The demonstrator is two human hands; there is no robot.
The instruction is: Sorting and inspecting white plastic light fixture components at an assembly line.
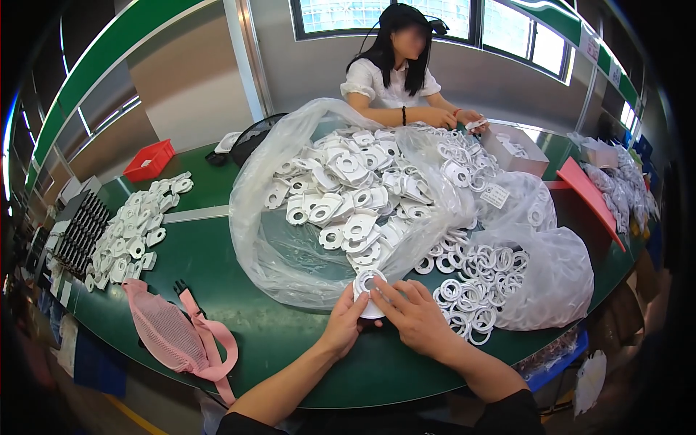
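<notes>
Now both hands meet at the near edge of the green worktop [239, 319]. The left hand [346, 325] grips a white flat plastic part [370, 293] from its left side, and the right hand [413, 313] lays its fingers on the white ring that sits on top, coming from the right. The part lies between the hands, just before the clear plastic bag [290, 268] full of similar parts, with loose white rings [471, 304] near the right hand.

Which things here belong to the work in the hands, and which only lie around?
In use: left hand, right hand, white plastic part, white rings, bag of white parts.
Lying about: pink mesh pouch, red bin, black tray.
</notes>
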